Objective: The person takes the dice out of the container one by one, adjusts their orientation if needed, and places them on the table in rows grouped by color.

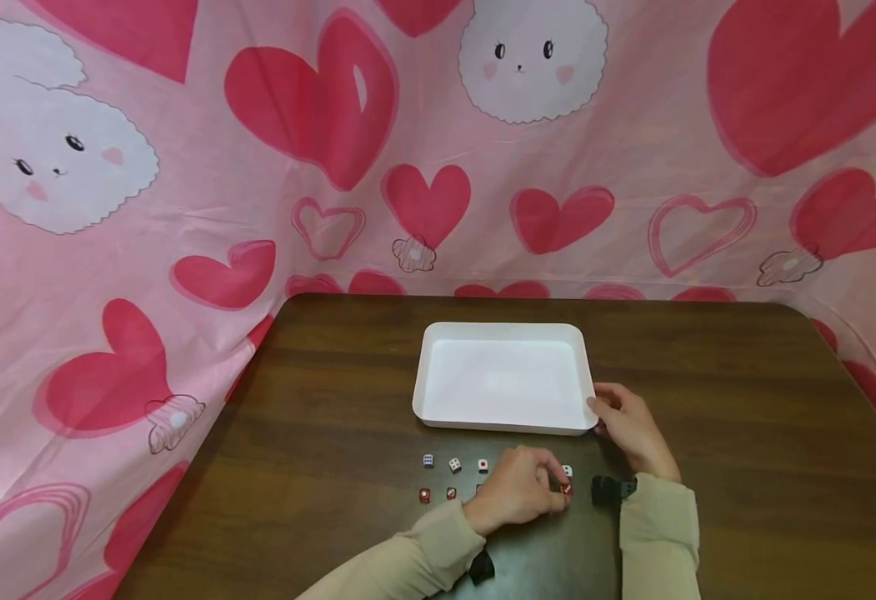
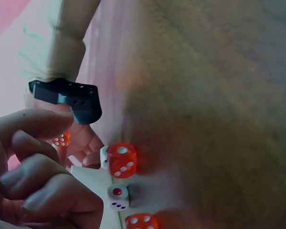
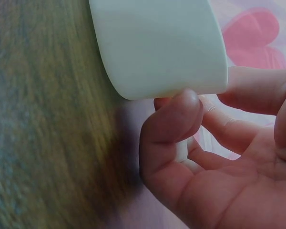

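Observation:
My left hand is over the right part of two rows of dice and pinches a red die between thumb and fingertips. In the left wrist view that red die shows by the fingertips. Just behind it stands a white die. The back row holds more white dice, such as a white die; the front row has red ones, such as a red die. My left hand hides part of both rows. My right hand grips the near right corner of a white tray, thumb against its wall.
The tray lies behind the dice on a dark wooden table. A pink cloth printed with hearts hangs around the table's back and sides. Black wrist devices sit at both cuffs, one of them a black camera near the held die.

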Demonstrator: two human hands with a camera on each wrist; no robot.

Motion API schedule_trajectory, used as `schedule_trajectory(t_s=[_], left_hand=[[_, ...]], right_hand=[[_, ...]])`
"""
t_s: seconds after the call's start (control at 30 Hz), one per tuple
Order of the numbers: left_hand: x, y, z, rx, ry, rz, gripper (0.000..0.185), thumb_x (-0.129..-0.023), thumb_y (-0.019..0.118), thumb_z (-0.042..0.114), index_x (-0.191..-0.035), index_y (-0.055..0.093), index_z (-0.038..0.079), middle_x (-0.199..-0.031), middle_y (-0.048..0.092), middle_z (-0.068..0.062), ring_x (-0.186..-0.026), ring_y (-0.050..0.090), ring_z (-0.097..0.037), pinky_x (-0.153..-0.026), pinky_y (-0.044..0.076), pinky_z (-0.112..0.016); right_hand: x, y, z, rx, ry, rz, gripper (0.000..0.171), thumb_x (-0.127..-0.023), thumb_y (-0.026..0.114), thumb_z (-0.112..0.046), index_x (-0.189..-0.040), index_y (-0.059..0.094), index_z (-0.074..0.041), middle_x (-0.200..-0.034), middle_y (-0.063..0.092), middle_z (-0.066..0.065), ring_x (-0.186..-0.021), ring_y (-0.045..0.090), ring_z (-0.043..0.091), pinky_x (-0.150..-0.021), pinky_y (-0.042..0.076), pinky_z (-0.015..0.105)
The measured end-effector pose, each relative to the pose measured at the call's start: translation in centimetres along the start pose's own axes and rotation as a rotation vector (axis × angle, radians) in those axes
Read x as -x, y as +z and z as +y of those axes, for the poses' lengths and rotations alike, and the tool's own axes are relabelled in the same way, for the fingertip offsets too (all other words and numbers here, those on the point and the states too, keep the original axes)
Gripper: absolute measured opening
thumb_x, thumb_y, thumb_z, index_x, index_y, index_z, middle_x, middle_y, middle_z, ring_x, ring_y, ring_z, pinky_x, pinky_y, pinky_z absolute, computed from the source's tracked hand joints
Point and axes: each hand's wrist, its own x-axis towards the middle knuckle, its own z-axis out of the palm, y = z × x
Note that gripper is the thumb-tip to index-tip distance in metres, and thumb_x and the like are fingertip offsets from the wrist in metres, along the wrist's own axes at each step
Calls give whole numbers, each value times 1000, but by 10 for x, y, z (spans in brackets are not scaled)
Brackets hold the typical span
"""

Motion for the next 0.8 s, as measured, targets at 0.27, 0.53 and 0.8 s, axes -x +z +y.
schedule_trajectory(t_s=[0.27, 0.53, 0.8], left_hand=[[1, 7, -3, -59, -38, 12, 12, -74, 78, 10, -78, 69, 17, -46, 49, 13, -39, 42, 2, -40, 36, -18], [0, 10, -3, -83, -31, -8, 12, -76, 77, 9, -78, 68, 17, -47, 52, 11, -37, 45, 2, -41, 40, -18], [-1, 14, -4, -23, -65, -45, 15, -76, 74, 4, -78, 66, 16, -41, 51, 7, -32, 47, -1, -38, 42, -22]], right_hand=[[0, 2, 1, -12, -48, 21, 47, -100, 49, -18, -139, 40, 8, -130, 50, 30, -87, 56, 14, -68, 50, 23], [-1, 2, 1, -14, -42, 23, 47, -100, 50, -19, -139, 40, 7, -131, 50, 30, -90, 57, 17, -68, 50, 22], [0, 1, 1, -14, -38, 15, 47, -100, 49, -19, -138, 40, 8, -131, 50, 30, -91, 57, 18, -68, 50, 23]])
